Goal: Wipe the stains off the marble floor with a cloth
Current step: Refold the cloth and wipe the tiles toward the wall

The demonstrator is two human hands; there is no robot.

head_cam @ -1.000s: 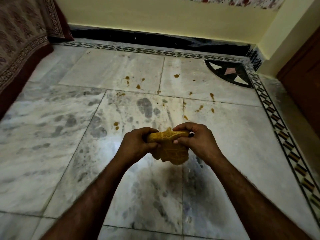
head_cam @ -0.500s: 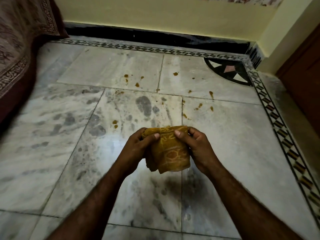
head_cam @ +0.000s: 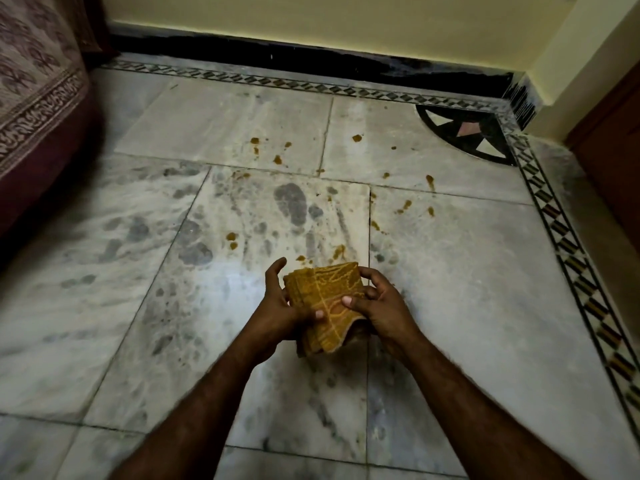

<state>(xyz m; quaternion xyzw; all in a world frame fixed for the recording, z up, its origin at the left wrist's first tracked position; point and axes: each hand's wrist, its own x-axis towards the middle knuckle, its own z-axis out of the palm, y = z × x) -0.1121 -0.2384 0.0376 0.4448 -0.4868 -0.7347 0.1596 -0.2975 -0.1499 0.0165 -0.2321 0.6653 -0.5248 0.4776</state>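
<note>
The left hand [head_cam: 277,306] and right hand [head_cam: 379,306] grip a folded mustard cloth [head_cam: 325,303] between them, thumbs pressed on top, held above the marble floor [head_cam: 467,289]. Orange-brown stains [head_cam: 405,206] dot the tiles just beyond the cloth. A patterned bedspread [head_cam: 34,81] hangs at the far left.

The room is dim, and the brightest patch is a soft white glare on the marble floor [head_cam: 214,292] just left of the hands, fading to deep shadow along the floor's left edge and near corners. Wide-angle distortion bows the inlaid border [head_cam: 568,237] at the right edge, and the forearms look slightly soft with motion blur.
</note>
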